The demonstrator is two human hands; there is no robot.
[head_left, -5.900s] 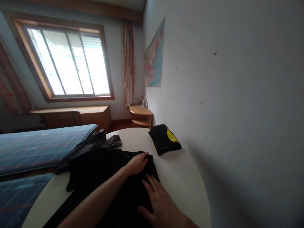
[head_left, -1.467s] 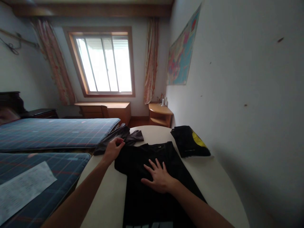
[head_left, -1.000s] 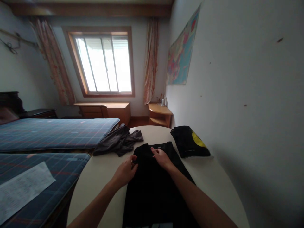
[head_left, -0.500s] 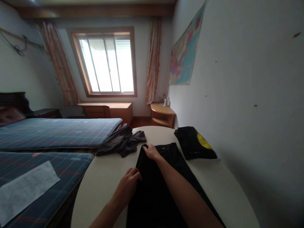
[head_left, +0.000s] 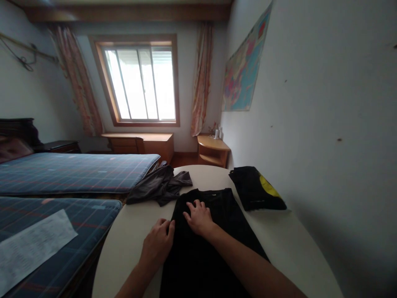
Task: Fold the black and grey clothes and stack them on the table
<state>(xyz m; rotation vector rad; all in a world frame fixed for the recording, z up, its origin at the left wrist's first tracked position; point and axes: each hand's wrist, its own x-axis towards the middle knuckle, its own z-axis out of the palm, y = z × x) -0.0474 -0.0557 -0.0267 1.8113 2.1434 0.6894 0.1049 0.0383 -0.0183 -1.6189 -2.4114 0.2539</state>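
Observation:
A black shirt (head_left: 214, 256) lies on the round white table (head_left: 120, 248), its neckline and a small label at the far end. My right hand (head_left: 198, 217) rests on the upper left part of the shirt, open, fingers spread over the cloth. At the shirt's left edge is my left hand (head_left: 157, 242), fingers curled and thumb close to them, closed on the edge of the fabric. The shirt's near end runs out of view below.
A crumpled dark grey garment (head_left: 158, 186) lies at the table's far left. At the far right sits a folded black garment (head_left: 252, 190) with a yellow patch. Beds with plaid mattresses (head_left: 77, 171) stand left, one bearing a paper sheet (head_left: 37, 248). A wall (head_left: 325, 186) runs along the right.
My right hand has let go of the shirt's upper left corner and come nearer, its fingers spreading on the cloth. The shirt's left side now lies flatter and further left. My left hand shifted slightly left.

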